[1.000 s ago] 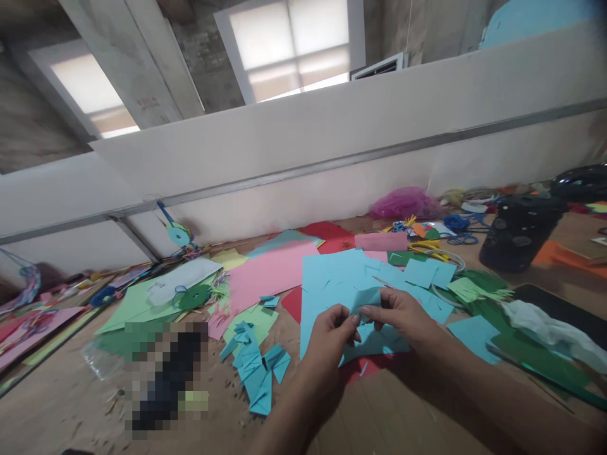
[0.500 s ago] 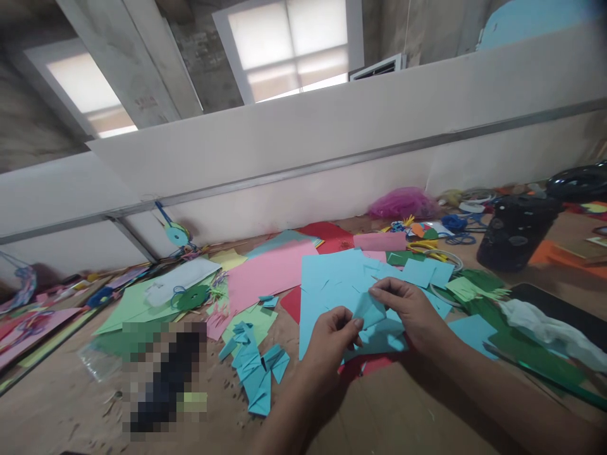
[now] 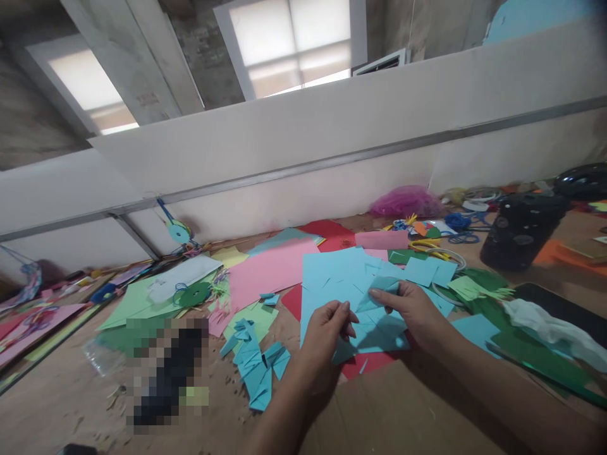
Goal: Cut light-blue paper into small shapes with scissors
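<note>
We fold a blue paper piece above the littered tabletop.
Our left hand and right hand each pinch its edges; its lower part blends into blue sheets beneath.

Both hands hold, seemingly folding, a blue paper piece

Single head-worn view, forward and down, close over the cluttered table, its far edge perhaps blurred.
</note>
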Demonstrator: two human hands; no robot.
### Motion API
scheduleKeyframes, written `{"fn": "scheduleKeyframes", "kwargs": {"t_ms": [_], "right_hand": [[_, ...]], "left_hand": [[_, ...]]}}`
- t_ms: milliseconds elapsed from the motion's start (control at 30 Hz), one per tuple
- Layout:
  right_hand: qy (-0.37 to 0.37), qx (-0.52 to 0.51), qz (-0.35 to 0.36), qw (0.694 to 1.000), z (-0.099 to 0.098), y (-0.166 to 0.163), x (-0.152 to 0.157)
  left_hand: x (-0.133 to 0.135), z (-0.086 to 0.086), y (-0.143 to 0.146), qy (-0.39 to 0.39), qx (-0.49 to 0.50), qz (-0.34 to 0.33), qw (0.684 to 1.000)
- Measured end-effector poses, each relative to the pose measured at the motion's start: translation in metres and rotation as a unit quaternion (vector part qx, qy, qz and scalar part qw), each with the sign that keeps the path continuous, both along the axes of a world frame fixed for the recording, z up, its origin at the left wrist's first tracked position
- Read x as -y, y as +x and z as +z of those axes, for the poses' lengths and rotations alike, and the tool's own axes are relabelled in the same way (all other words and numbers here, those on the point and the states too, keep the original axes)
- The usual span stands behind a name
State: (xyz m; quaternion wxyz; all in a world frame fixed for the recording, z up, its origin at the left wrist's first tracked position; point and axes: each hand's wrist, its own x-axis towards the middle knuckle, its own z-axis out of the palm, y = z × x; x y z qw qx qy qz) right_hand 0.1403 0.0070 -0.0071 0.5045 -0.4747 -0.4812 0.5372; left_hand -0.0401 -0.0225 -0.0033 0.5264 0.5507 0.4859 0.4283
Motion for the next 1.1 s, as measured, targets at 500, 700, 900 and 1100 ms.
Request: {"fn": "scheduleKeyframes", "kwargs": {"t_ms": [500, 700, 900, 1100], "right_hand": [[0.037, -0.013, -0.075, 0.996, 0.004, 0.007, -0.005], [0.072, 0.021, -0.001, 0.997, 0.009, 0.004, 0.000], [0.076, 0.031, 0.045, 0.996, 0.007, -0.006, 0.008], [0.068, 0.027, 0.025, 0.997, 0.010, -0.006, 0.007]], "left_hand": [[0.001, -0.002, 0.002, 0.059, -0.022, 0.005, 0.998], [0.003, 0.001, 0.002, 0.032, -0.004, 0.004, 0.999], [0.004, 0.001, 0.006, 0.048, 0.001, -0.022, 0.999], [0.006, 0.008, 0.009, 0.061, -0.038, 0.005, 0.997]]}}
